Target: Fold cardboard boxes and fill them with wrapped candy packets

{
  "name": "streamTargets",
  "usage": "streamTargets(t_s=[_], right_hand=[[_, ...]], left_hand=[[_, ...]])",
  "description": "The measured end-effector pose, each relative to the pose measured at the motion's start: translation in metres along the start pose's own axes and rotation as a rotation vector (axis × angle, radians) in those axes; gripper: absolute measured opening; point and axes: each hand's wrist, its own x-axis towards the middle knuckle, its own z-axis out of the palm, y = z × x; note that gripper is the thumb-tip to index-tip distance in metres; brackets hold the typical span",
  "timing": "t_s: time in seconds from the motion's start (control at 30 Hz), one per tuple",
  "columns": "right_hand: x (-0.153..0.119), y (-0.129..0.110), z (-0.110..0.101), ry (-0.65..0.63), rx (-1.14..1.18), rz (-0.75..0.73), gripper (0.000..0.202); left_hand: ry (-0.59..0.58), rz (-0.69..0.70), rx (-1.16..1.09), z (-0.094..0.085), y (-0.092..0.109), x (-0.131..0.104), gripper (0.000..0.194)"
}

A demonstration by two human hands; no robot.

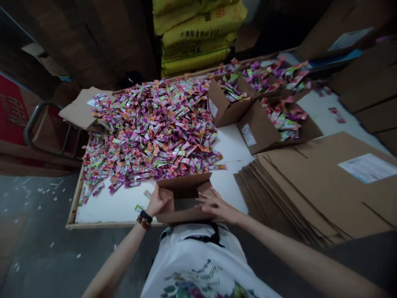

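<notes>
An open cardboard box (186,216) stands at the table's front edge, close to my body, and its inside looks empty. My left hand (157,201) grips the box's left side, thumb over the rim. At the right side, my right hand (217,205) rests on the rim with its fingers spread, some reaching over the opening. Just beyond the box lies a large heap of small, colourful wrapped packets (155,128). A few loose packets lie near my left wrist, which wears dark and brown bracelets.
Two open boxes (259,128) (221,111) holding packets stand at the back right. Flattened cardboard (322,178) is stacked at the right. Yellow sacks (198,37) are piled behind the table (108,209). More cardboard (82,109) lies at the left.
</notes>
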Motion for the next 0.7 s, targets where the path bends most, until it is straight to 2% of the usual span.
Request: streamTargets(t_s=[0.07,0.1,0.13,0.17,0.2,0.27,0.33,0.37,0.43,0.53,0.6,0.7], right_hand=[[0.01,0.008,0.015,0.388,0.018,0.082,0.059],[0.011,0.009,0.024,0.569,-0.046,0.092,0.06],[0.011,0.009,0.033,0.7,-0.162,0.074,0.061],[0.009,0.007,0.042,0.773,-0.318,0.037,0.062],[0.006,0.004,0.049,0.791,-0.486,-0.006,0.064],[-0.001,-0.003,0.054,0.681,-0.768,-0.094,0.064],[-0.002,-0.008,0.05,0.451,-0.907,-0.18,0.057],[-0.001,-0.009,0.045,0.329,-0.938,-0.226,0.052],[0.006,-0.009,0.034,0.123,-0.964,-0.323,0.051],[0.021,-0.007,0.022,-0.066,-0.941,-0.392,0.059],[0.029,-0.006,0.019,-0.17,-0.875,-0.374,0.074],[0.041,-0.005,0.019,-0.286,-0.775,-0.3,0.107]], left_hand=[[-0.14,0.024,-0.062,-0.014,0.008,0.008,0.063],[-0.194,0.057,-0.037,-0.02,0.014,0.01,0.058],[-0.228,0.104,0.032,-0.026,0.021,0.009,0.053],[-0.259,0.152,0.135,-0.03,0.03,0.004,0.052],[-0.308,0.197,0.262,-0.031,0.039,-0.003,0.052],[-0.472,0.27,0.501,-0.027,0.057,-0.023,0.051],[-0.634,0.311,0.676,-0.014,0.072,-0.044,0.059],[-0.666,0.317,0.743,-0.005,0.078,-0.052,0.07],[-0.635,0.304,0.817,0.013,0.083,-0.059,0.095],[-0.519,0.32,0.869,0.038,0.073,-0.05,0.12],[-0.482,0.369,0.898,0.048,0.059,-0.04,0.129],[-0.485,0.382,0.935,0.052,0.043,-0.027,0.133]])
